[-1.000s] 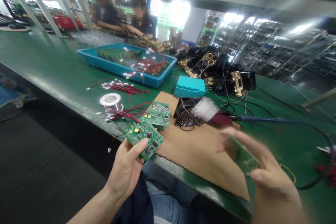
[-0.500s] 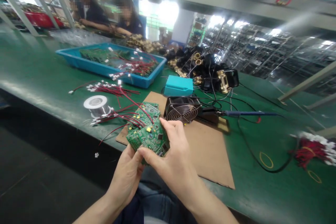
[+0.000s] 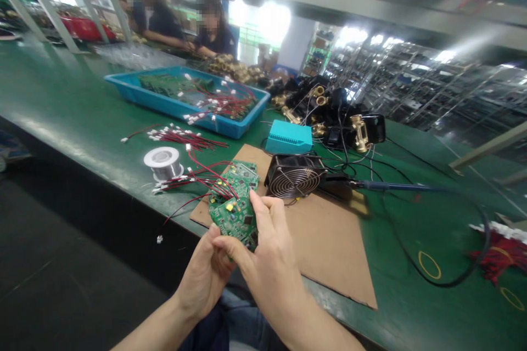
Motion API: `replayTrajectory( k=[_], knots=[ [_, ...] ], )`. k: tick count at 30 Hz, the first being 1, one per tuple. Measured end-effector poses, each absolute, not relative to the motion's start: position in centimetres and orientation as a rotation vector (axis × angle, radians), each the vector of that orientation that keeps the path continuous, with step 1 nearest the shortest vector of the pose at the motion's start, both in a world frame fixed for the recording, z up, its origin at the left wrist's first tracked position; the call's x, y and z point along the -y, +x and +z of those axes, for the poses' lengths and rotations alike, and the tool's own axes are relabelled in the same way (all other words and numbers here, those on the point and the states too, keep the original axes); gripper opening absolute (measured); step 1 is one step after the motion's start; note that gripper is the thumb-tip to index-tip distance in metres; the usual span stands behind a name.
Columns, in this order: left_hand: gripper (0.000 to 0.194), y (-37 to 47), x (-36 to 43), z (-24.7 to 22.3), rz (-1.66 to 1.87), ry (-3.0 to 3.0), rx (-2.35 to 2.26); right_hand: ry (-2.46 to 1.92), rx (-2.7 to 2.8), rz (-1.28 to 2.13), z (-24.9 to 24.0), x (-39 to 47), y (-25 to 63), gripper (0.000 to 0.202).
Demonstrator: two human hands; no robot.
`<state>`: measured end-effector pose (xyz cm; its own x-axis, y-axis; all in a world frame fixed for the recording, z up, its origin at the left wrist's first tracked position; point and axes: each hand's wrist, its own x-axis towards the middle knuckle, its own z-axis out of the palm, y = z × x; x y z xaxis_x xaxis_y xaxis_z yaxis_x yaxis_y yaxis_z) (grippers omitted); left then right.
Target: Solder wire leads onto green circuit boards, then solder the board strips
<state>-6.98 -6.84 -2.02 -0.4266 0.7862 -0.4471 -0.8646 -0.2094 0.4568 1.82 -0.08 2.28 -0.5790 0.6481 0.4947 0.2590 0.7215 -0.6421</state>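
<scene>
A green circuit board [image 3: 235,220] with red and black wires tops what looks like a small stack, held between my two hands over the table's front edge. My right hand [image 3: 272,244] grips its right side, fingers along the far edge and thumb at the near edge. At the lower left corner, my left hand [image 3: 206,271] closes on the boards, its thumb up and its other fingers partly hidden beneath. Just beyond lie more circuit boards [image 3: 246,171] on a cardboard sheet [image 3: 329,247]. White connectors end the wires, which trail left past a solder spool [image 3: 163,163].
A black fan [image 3: 294,175] and a soldering iron [image 3: 391,186] stand behind the cardboard. Farther back are a teal box [image 3: 289,137], a blue tray [image 3: 173,113] of boards and wires, and brass fittings [image 3: 360,134]. Wire bundles [image 3: 500,255] lie right. Two people sit across the table.
The view has shifted, so the table's things appear farther right and lower. Both hands still hold the boards, which have shifted slightly left relative to the cardboard and turned a little.
</scene>
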Motion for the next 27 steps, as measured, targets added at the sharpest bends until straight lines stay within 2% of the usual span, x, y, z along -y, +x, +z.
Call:
replayTrajectory(
  k=[8, 10, 15, 17, 20, 24, 27],
  knots=[
    [0.033, -7.1, 6.8, -2.2, 1.951, -0.001, -0.833, -0.706, 2.249, 0.668, 2.8, 0.8, 1.9, 0.048],
    [0.038, -7.0, 6.8, -2.2, 1.918, 0.065, -0.854, -0.726, 2.258, 0.672, 2.8, 0.9, 1.9, 0.045],
    [0.067, -7.1, 6.9, -2.1, 1.850, 0.151, -0.963, -0.751, 2.258, 0.677, 2.4, 1.0, 1.7, 0.043],
    [0.071, -7.4, 7.1, -2.2, 1.846, 0.213, -0.982, -0.749, 2.246, 0.716, 2.6, 0.5, 1.8, 0.042],
    [0.067, -8.3, 7.6, -2.7, 1.761, 0.379, -0.966, -0.746, 2.190, 1.081, 3.9, -0.9, 2.2, 0.053],
    [0.068, -10.4, 7.9, -3.3, 1.484, 0.744, -1.073, -0.618, 2.082, 1.965, 6.3, -3.1, 2.8, 0.085],
    [0.079, -11.6, 7.9, -2.9, 1.361, 0.857, -1.226, -0.595, 2.053, 2.234, 7.3, -4.1, 2.6, 0.082]
  ],
)
